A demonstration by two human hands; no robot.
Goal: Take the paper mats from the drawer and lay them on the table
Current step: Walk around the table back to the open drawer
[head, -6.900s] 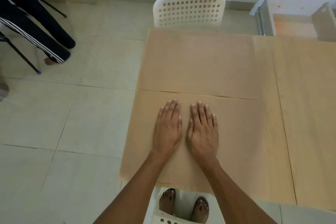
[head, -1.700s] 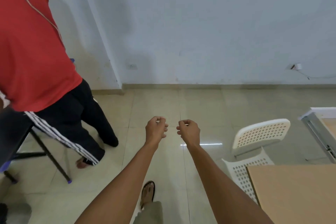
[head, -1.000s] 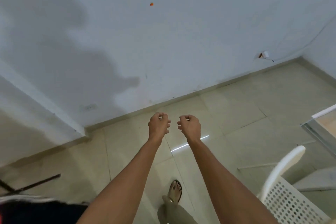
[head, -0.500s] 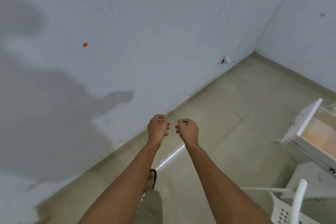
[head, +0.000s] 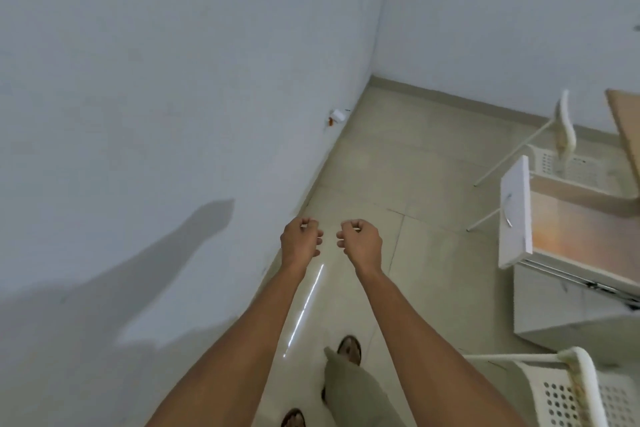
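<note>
Left hand (head: 300, 241) and right hand (head: 360, 241) raised side by side over the tiled floor (head: 398, 177), both clenched, grasping nothing. Open drawer (head: 575, 236) well off to the right; paper mats not discernible inside.

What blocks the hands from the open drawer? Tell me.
Nothing visible does. The left hand and right hand hang curled and hold nothing above bare floor; the open drawer lies to the right, its white front facing them. No paper mats can be made out inside it.
</note>
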